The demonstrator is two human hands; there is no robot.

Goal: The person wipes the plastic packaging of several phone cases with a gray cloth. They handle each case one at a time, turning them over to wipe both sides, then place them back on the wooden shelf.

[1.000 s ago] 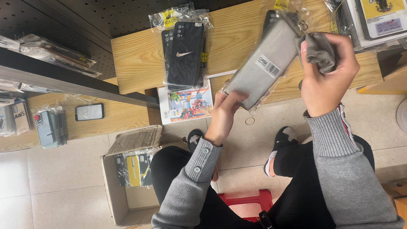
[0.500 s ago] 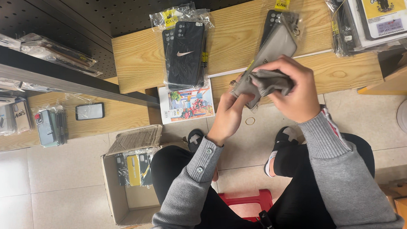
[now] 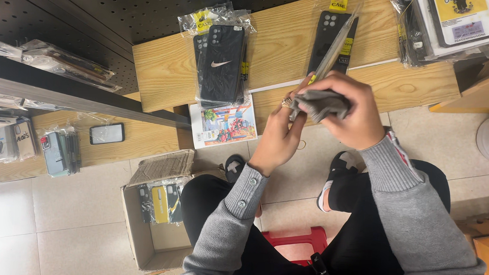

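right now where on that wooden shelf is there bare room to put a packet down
Bare wood lies between the black case stack and the packaged case that the hands hold, and left of the stack. The right end is crowded with bagged packets; the lower shelf's left end with cases.

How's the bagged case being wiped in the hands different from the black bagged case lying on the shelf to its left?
The held bagged case is tilted edge-on, so it looks thin; the black case on the shelf lies flat, its back showing. The held one is gripped by the left hand while the right hand presses a grey cloth on it; the shelf one is untouched. Both sit in clear plastic bags.
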